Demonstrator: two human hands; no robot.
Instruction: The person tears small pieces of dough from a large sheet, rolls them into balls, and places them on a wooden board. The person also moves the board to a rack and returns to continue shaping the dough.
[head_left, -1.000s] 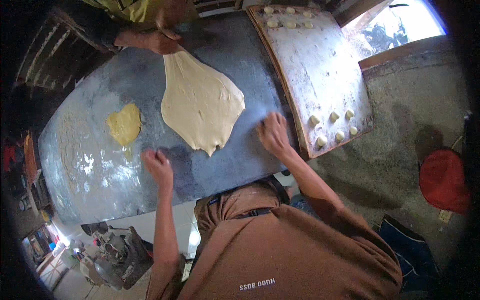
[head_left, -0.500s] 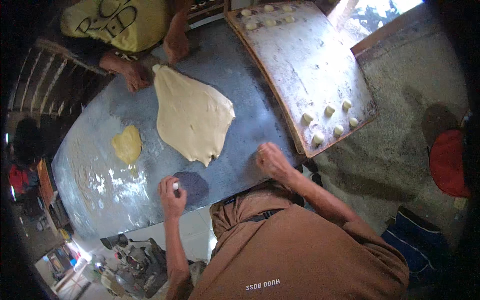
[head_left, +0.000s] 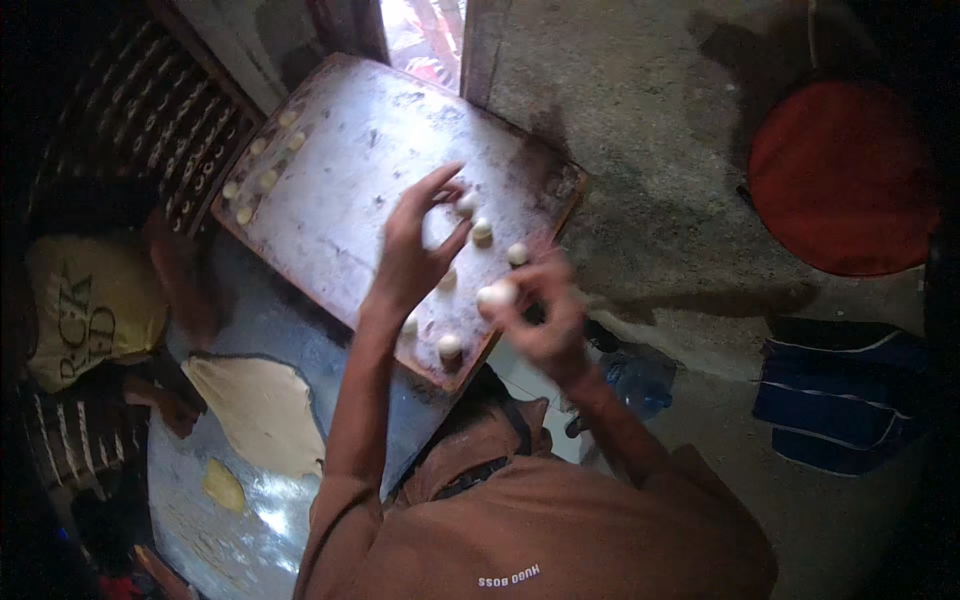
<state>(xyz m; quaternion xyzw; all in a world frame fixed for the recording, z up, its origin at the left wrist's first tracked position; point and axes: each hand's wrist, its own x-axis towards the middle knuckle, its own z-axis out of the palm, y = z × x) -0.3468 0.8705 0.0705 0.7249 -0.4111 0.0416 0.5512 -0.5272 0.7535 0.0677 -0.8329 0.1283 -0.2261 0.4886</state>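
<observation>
My left hand (head_left: pixel 420 240) is over the metal tray (head_left: pixel 352 190), with thumb and fingers curved around a small white dough ball (head_left: pixel 465 205). More balls, among them one (head_left: pixel 482 232) beside that hand, sit on the tray. My right hand (head_left: pixel 540 315), blurred by motion, grips a white ball (head_left: pixel 495 297) at the tray's right edge.
A metal table (head_left: pixel 185 540) bears a stretched sheet of pale dough (head_left: pixel 255 410) and a yellow patch (head_left: pixel 225 485). Another person's hands (head_left: pixel 175 405) are at the left. A red round object (head_left: pixel 835 175), dark blue fabric (head_left: pixel 830 390) and water jug (head_left: pixel 640 385) lie rightward.
The view has swung toward the tray. Both my hands have moved from the table's near edge up to the tray; my right hand now has a ball in it.
</observation>
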